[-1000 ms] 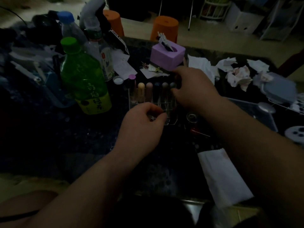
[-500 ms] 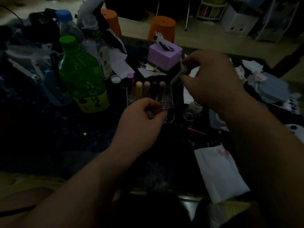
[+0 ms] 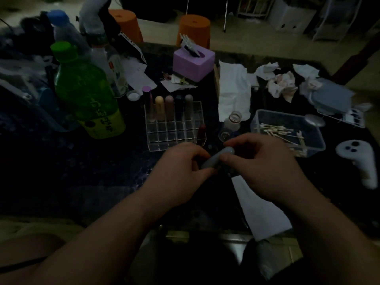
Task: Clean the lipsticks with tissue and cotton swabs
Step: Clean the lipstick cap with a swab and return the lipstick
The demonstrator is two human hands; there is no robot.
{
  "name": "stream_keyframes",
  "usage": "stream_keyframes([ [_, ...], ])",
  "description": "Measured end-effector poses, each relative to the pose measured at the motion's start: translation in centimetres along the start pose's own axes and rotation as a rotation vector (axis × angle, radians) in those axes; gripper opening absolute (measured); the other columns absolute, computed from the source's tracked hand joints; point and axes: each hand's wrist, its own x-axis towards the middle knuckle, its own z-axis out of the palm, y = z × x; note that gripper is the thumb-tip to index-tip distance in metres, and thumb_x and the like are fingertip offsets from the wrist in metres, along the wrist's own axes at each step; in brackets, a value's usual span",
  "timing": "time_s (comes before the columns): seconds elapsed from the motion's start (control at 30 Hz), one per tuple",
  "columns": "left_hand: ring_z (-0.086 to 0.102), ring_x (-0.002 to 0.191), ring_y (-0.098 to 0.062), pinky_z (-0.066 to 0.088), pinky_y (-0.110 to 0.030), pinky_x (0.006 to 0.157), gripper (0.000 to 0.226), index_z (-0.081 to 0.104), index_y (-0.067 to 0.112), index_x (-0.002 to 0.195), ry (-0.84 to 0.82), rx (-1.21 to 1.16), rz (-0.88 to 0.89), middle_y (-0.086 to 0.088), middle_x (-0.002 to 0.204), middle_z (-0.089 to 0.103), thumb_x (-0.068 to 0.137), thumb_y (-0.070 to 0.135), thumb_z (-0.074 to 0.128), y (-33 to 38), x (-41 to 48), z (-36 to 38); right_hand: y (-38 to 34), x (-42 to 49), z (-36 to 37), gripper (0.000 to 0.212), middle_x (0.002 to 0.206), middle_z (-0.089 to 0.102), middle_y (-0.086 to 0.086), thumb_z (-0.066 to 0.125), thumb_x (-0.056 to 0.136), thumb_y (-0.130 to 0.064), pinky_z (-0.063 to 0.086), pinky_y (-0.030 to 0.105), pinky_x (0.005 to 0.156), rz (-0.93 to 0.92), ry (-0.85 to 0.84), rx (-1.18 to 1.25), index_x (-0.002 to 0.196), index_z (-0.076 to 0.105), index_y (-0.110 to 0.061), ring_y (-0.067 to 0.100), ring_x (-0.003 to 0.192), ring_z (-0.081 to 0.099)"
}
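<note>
Tabletop (image 3: 102, 171): dark and crowded. Tissue (image 3: 263, 212) lies flat under the right wrist. Rack (image 3: 174, 134) stands just beyond the hands. Left hand (image 3: 185, 167) and right hand (image 3: 265, 167) each keep a closed grip on one grey lipstick (image 3: 218, 159), held just above the tabletop. Risk: a sharp uncapping pull could jerk it loose, toppling the nearby bottle (image 3: 232, 122) or smearing colour.

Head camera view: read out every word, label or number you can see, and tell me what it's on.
Green bottle: dark characters on the yellow label, too blurred to read.
Spray bottle: label print too small to read.
Held lipstick: no marking shows.
Nothing else bears readable text.
</note>
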Motion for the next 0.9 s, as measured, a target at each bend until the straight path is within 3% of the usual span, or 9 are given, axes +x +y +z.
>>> stream_keyframes([
  [0.13, 0.053, 0.076, -0.003, 0.040, -0.013, 0.065, 0.020, 0.070, 0.025, 0.098, -0.054, 0.051, 0.008, 0.012, 0.085, 0.056, 0.084, 0.038, 0.076, -0.7, 0.3, 0.4, 0.7, 0.6, -0.4, 0.015, 0.085, 0.074, -0.010, 0.080, 0.080, -0.022, 0.058, 0.024, 0.075, 0.017, 0.005, 0.015, 0.095, 0.075, -0.024, -0.001, 0.079, 0.069],
  [0.2, 0.054, 0.081, -0.004, 0.046, -0.020, 0.074, 0.022, 0.071, 0.024, 0.100, -0.083, 0.083, -0.003, 0.010, 0.090, 0.059, 0.085, 0.039, 0.074, -1.1, 0.6, 0.4, 0.8, 1.0, -1.4, 0.012, 0.080, 0.076, -0.006, 0.080, 0.080, -0.020, 0.058, 0.022, 0.067, 0.050, 0.055, 0.113, 0.091, 0.076, -0.020, 0.002, 0.074, 0.071],
  [0.27, 0.059, 0.081, -0.004, 0.052, -0.024, 0.075, 0.020, 0.071, 0.027, 0.099, -0.079, 0.051, -0.068, 0.011, 0.091, 0.063, 0.085, 0.040, 0.075, -1.3, 0.8, 0.1, 0.9, 1.4, -2.4, 0.005, 0.074, 0.075, -0.003, 0.079, 0.082, -0.018, 0.054, 0.020, 0.058, 0.074, 0.116, 0.231, 0.085, 0.076, -0.016, 0.007, 0.068, 0.072],
  [0.33, 0.063, 0.078, 0.001, 0.054, -0.019, 0.072, 0.018, 0.068, 0.033, 0.095, -0.046, -0.049, -0.167, 0.014, 0.087, 0.067, 0.082, 0.040, 0.079, -1.4, 0.9, -0.1, 1.4, 1.7, -3.0, 0.008, 0.068, 0.074, -0.001, 0.077, 0.083, -0.021, 0.050, 0.023, 0.055, 0.080, 0.158, 0.225, 0.079, 0.074, -0.015, 0.009, 0.061, 0.069],
  [0.47, 0.066, 0.082, 0.003, 0.054, -0.020, 0.077, 0.025, 0.064, 0.037, 0.093, -0.008, -0.150, -0.242, 0.015, 0.089, 0.070, 0.079, 0.031, 0.083, -2.2, 1.2, 0.2, 2.3, 1.2, -2.1, 0.022, 0.065, 0.071, 0.002, 0.071, 0.087, -0.028, 0.046, 0.028, 0.051, 0.153, 0.043, 0.205, 0.079, 0.069, -0.008, 0.014, 0.051, 0.059],
  [0.57, 0.065, 0.085, 0.003, 0.051, -0.017, 0.078, 0.025, 0.064, 0.037, 0.089, -0.007, -0.145, -0.254, 0.017, 0.091, 0.070, 0.078, 0.029, 0.084, -2.6, 1.5, 0.9, 2.5, 1.0, -1.3, 0.019, 0.065, 0.070, 0.002, 0.072, 0.087, -0.030, 0.047, 0.027, 0.053, 0.171, -0.027, 0.132, 0.080, 0.067, -0.012, 0.010, 0.051, 0.060],
  [0.7, 0.060, 0.084, 0.003, 0.042, -0.007, 0.070, 0.022, 0.067, 0.031, 0.095, 0.014, -0.069, -0.262, 0.015, 0.093, 0.065, 0.079, 0.030, 0.083, -3.4, 1.7, 1.9, 2.4, 1.0, -0.8, 0.018, 0.069, 0.070, 0.003, 0.079, 0.081, -0.027, 0.050, 0.027, 0.053, 0.154, -0.079, 0.007, 0.083, 0.065, -0.017, 0.015, 0.055, 0.066],
  [0.8, 0.059, 0.081, 0.001, 0.042, -0.010, 0.067, 0.025, 0.071, 0.027, 0.102, 0.040, -0.039, -0.284, 0.014, 0.094, 0.065, 0.080, 0.031, 0.082, -3.9, 1.7, 2.5, 2.8, 1.3, -0.6, 0.014, 0.078, 0.073, 0.007, 0.077, 0.083, -0.013, 0.051, 0.025, 0.057, 0.208, -0.120, 0.170, 0.091, 0.066, -0.012, 0.022, 0.066, 0.070],
  [0.9, 0.059, 0.077, 0.000, 0.041, -0.013, 0.062, 0.021, 0.070, 0.027, 0.097, 0.053, -0.040, -0.306, 0.015, 0.089, 0.064, 0.081, 0.032, 0.082, -4.0, 1.7, 2.6, 2.9, 1.4, -0.6, 0.011, 0.088, 0.071, 0.015, 0.064, 0.089, -0.001, 0.048, 0.029, 0.059, 0.380, -0.199, 0.586, 0.100, 0.065, -0.004, 0.022, 0.070, 0.067],
])
